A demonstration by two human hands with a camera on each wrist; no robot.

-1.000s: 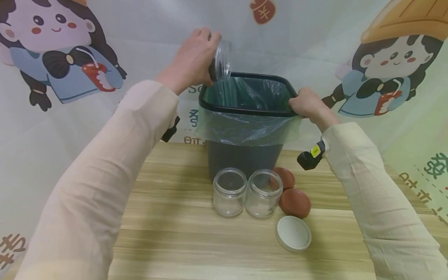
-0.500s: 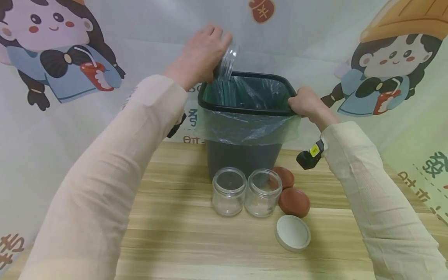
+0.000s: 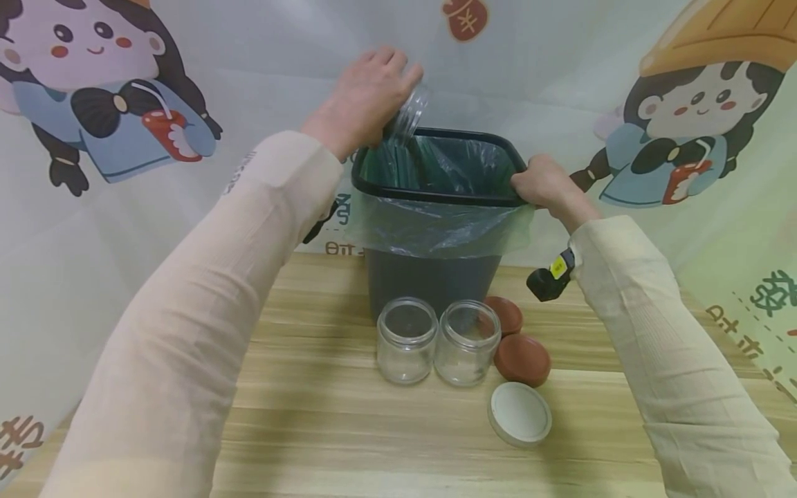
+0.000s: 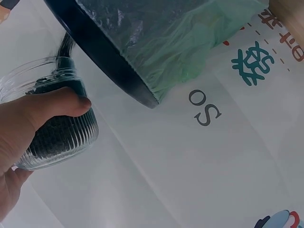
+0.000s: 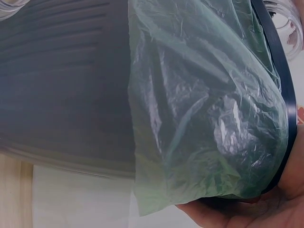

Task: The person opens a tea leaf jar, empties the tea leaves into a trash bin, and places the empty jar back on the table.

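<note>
My left hand (image 3: 364, 100) grips a clear ribbed glass jar (image 3: 412, 114), tilted mouth-down over the left side of the bin. In the left wrist view, dark loose material (image 4: 56, 135) fills part of the jar, and a dark stream (image 4: 66, 47) runs from its mouth. What the material is I cannot tell. The dark trash bin (image 3: 429, 280) has a black rim and a translucent green liner bag (image 3: 436, 232) folded over it. At the bin's right corner, my right hand (image 3: 548, 183) holds the rim, its thumb and fingers around the edge in the right wrist view.
Two clear glass jars (image 3: 407, 353) stand uncovered before the bin. To their right lie two reddish-brown lids (image 3: 523, 360) and one whitish lid (image 3: 520, 413) on the wooden table (image 3: 299, 415). A printed cloth backdrop (image 3: 268, 83) hangs behind.
My left hand has moved right over the bin and tipped the jar further down. A dark stream now shows inside the bin. My right hand stays on the rim.
</note>
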